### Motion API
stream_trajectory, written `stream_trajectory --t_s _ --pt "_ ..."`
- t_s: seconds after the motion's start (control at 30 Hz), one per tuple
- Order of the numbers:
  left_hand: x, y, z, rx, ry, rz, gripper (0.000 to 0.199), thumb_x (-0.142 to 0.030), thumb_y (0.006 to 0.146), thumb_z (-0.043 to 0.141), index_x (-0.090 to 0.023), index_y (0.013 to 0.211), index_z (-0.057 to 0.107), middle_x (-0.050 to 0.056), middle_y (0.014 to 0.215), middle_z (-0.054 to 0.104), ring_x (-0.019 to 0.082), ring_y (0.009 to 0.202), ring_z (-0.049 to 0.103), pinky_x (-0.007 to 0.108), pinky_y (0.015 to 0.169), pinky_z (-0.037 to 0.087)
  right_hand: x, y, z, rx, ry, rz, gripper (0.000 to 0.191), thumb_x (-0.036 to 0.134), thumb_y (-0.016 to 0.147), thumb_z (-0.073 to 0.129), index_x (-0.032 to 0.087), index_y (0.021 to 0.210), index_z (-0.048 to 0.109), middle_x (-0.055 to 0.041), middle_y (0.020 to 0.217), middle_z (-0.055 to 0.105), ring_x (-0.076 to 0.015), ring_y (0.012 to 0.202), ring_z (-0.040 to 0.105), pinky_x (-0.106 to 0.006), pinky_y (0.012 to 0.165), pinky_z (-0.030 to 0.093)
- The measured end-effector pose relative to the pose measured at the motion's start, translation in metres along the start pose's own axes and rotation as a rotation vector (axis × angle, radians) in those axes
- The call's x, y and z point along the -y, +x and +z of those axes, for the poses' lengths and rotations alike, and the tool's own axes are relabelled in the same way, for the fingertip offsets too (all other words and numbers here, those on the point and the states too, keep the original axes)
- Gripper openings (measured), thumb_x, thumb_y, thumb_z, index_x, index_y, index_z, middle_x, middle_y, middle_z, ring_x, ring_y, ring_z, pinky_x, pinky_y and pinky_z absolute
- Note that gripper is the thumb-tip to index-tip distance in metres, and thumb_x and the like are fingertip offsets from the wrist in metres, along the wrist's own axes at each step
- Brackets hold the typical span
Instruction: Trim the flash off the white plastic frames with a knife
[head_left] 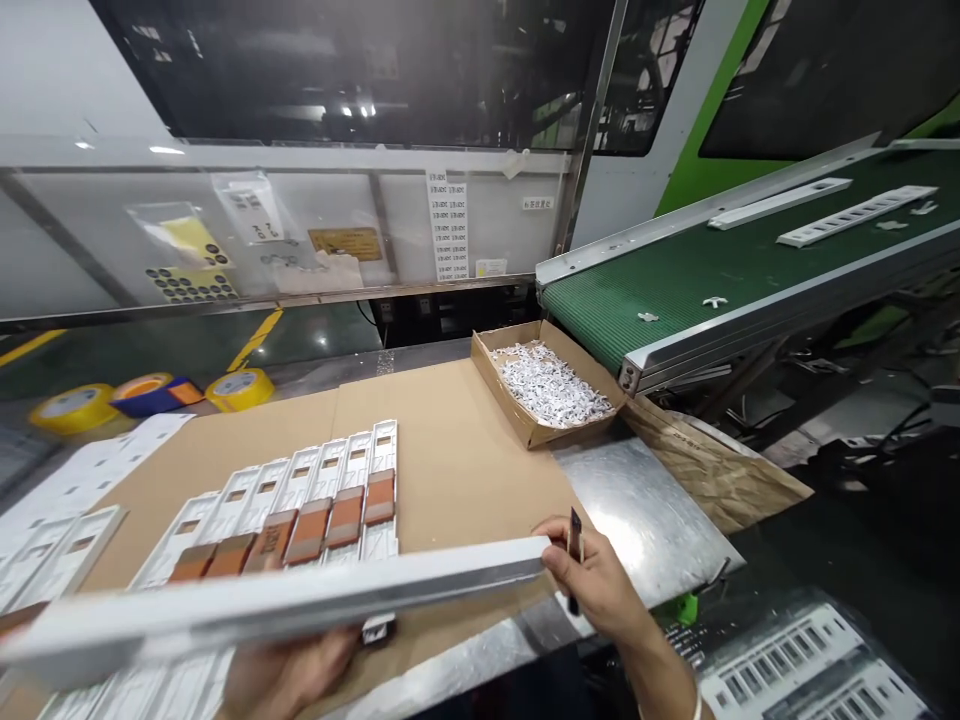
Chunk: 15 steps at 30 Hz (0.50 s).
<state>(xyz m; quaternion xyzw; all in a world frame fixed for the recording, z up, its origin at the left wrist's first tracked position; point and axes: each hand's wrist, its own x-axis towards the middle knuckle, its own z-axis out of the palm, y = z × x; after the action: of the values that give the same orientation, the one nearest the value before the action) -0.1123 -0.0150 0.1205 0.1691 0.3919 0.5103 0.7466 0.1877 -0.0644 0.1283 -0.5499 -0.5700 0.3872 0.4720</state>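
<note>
A long white plastic strip [360, 585] spans the lower view, tilted and held above the cardboard; its left end is blurred. My left hand [292, 665] supports it from below and behind, fingers partly hidden by the strip. At the other end, my right hand [592, 570] pinches the strip's tip. That same hand also keeps a slim dark tool [575, 560] upright between its fingers; its exact kind is unclear. Beneath and beyond the strip lie several white slotted panels [300, 465] side by side, with orange-brown blocks [307, 530] across them.
A cardboard tray [525, 425] of small white pieces stands by the green conveyor belt [675, 280], which carries two white strips [855, 215] and scraps. Tape rolls [240, 388] sit at the back left. More white panels [787, 660] lie low at the right, beyond the metal table edge.
</note>
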Motion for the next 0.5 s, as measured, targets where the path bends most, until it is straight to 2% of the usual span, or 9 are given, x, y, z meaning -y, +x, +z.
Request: stream_trajectory --t_s 0.07,0.1,0.13,0.17,0.23,0.3,0.37,0.43,0.5 --pt "0.02 0.002 0.023 0.031 -0.001 0.0 0.081 -0.078 0.053 0.061 -0.034 0.121 0.053 0.01 0.113 0.064 0.032 0.098 0.06 0.045 0.066 0.053 0.0 -0.01 0.031 -0.091 0.027 0.012 0.039 0.049 0.092 0.042 0.014 0.093 0.061 0.0038 0.056 0.048 -0.0095 0.043 0.044 -0.02 0.04 0.037" --pt "0.032 0.001 0.037 0.043 -0.033 0.05 0.091 -0.082 0.044 0.061 -0.031 0.12 0.053 0.011 0.116 0.061 0.032 0.101 0.058 0.045 0.072 0.052 0.001 -0.016 0.047 -0.134 0.026 -0.006 0.036 0.046 0.092 0.043 0.015 0.093 0.062 0.0021 0.06 0.051 -0.0109 0.048 0.049 -0.021 0.044 0.041" --pt "0.045 0.0 0.05 0.051 -0.057 0.14 0.091 -0.079 0.045 0.064 -0.03 0.12 0.051 0.01 0.116 0.06 0.03 0.101 0.058 0.043 0.075 0.051 0.001 -0.021 0.062 -0.167 0.013 -0.054 0.033 0.043 0.092 0.045 0.016 0.092 0.062 -0.0002 0.065 0.055 -0.0127 0.056 0.054 -0.022 0.05 0.045" --pt "0.056 -0.002 0.063 0.036 -0.072 0.203 0.084 -0.074 0.046 0.069 -0.029 0.115 0.051 0.009 0.11 0.061 0.026 0.094 0.06 0.038 0.072 0.051 0.001 -0.025 0.074 -0.185 0.002 -0.109 0.03 0.042 0.091 0.047 0.017 0.093 0.064 -0.0024 0.071 0.058 -0.0143 0.062 0.058 -0.024 0.056 0.048" --pt "0.071 -0.005 0.083 -0.086 -0.071 0.248 0.046 -0.047 0.065 0.074 -0.026 0.1 0.052 -0.001 0.08 0.058 0.012 0.068 0.057 0.025 0.06 0.048 0.0 -0.034 0.091 -0.192 0.02 -0.181 0.033 0.047 0.089 0.05 0.019 0.099 0.064 -0.0052 0.081 0.062 -0.0152 0.065 0.06 -0.024 0.056 0.049" --pt "0.074 -0.003 0.093 -0.127 -0.076 0.272 0.03 -0.035 0.072 0.072 -0.023 0.088 0.05 -0.007 0.066 0.048 0.006 0.052 0.047 0.019 0.05 0.042 -0.001 -0.04 0.095 -0.181 0.137 -0.124 0.05 0.06 0.085 0.048 0.019 0.11 0.059 -0.0066 0.086 0.062 -0.0132 0.056 0.058 -0.021 0.041 0.045" --pt "0.069 0.001 0.094 -0.128 -0.086 0.285 0.029 -0.035 0.073 0.07 -0.021 0.084 0.048 -0.007 0.067 0.046 0.004 0.048 0.041 0.017 0.044 0.038 0.0 -0.045 0.089 -0.17 0.277 0.044 0.058 0.067 0.085 0.039 0.019 0.113 0.052 -0.0056 0.085 0.06 -0.0108 0.049 0.054 -0.019 0.032 0.037" --pt "0.063 0.006 0.091 -0.127 -0.087 0.281 0.029 -0.035 0.073 0.07 -0.02 0.084 0.047 -0.006 0.072 0.047 0.003 0.048 0.039 0.016 0.041 0.036 0.004 -0.049 0.077 -0.076 0.321 0.195 0.048 0.061 0.092 0.029 0.02 0.104 0.05 -0.001 0.074 0.056 -0.0087 0.044 0.049 -0.018 0.034 0.036" --pt "0.058 0.01 0.087 -0.115 -0.083 0.267 0.028 -0.034 0.074 0.069 -0.02 0.084 0.047 -0.006 0.073 0.046 0.003 0.047 0.037 0.015 0.039 0.034 0.011 -0.052 0.067 0.095 0.264 0.248 0.04 0.051 0.097 0.024 0.021 0.09 0.048 0.0029 0.062 0.05 -0.0085 0.044 0.045 -0.018 0.04 0.038"
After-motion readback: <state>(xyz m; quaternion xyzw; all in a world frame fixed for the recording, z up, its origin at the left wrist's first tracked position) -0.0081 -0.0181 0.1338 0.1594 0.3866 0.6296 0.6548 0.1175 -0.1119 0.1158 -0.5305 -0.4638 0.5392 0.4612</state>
